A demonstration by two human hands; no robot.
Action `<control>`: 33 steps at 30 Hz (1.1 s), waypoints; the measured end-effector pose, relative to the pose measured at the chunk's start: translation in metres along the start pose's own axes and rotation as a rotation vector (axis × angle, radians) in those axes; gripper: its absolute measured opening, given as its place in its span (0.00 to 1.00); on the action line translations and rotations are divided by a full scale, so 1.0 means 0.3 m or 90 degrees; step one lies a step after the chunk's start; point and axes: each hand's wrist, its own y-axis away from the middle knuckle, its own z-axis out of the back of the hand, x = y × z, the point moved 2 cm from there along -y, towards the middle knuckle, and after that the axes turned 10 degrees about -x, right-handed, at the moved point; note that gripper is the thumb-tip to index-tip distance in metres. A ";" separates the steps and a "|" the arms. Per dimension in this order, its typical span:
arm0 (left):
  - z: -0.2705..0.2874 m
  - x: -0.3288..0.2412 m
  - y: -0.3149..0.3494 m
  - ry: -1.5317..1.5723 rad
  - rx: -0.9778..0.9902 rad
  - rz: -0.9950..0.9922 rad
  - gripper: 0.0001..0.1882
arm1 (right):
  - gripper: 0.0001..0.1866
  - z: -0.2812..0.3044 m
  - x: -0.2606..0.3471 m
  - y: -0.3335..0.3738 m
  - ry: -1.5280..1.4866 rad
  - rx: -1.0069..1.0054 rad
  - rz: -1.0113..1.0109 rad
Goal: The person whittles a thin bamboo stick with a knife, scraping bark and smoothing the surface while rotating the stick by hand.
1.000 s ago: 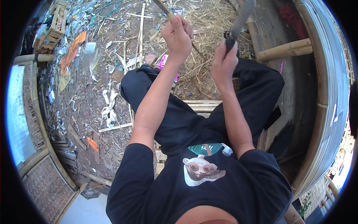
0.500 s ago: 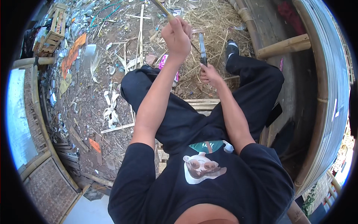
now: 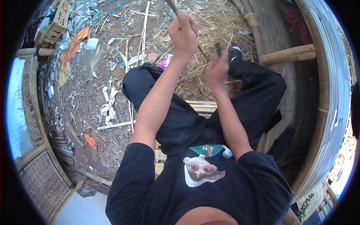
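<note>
Raised in front of my knees, my left hand is closed round a thin bamboo stick. The stick's upper end leaves the top edge of the view, and its lower part slants down past the hand toward the straw. My right hand is a little lower and to the right, smeared by motion. It grips a knife, of which only the dark handle area shows; the blade is lost in blur. Whether the knife touches the stick, I cannot tell.
Straw covers the ground ahead of my feet. Litter and bamboo strips lie to the left, with a wooden crate at the far left. A bamboo pole juts in from the right. A pink wrapper lies between my legs.
My right hand has swung up with the knife, whose blade was plainly visible before and is now blurred away. My left hand has shifted slightly right with the stick.
</note>
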 end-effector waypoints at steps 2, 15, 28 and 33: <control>-0.007 0.002 0.027 0.002 -0.007 0.003 0.28 | 0.17 -0.109 -0.290 0.189 0.223 0.204 -0.132; 0.011 0.000 -0.008 0.005 -0.016 0.008 0.29 | 0.18 -0.135 -0.379 0.116 0.145 0.199 -0.075; 0.001 0.006 -0.010 -0.001 -0.029 0.013 0.29 | 0.14 -0.093 -0.338 0.177 0.176 0.151 -0.075; 0.012 0.010 0.024 -0.035 -0.078 -0.001 0.29 | 0.21 -0.208 -0.572 0.199 0.264 0.339 -0.304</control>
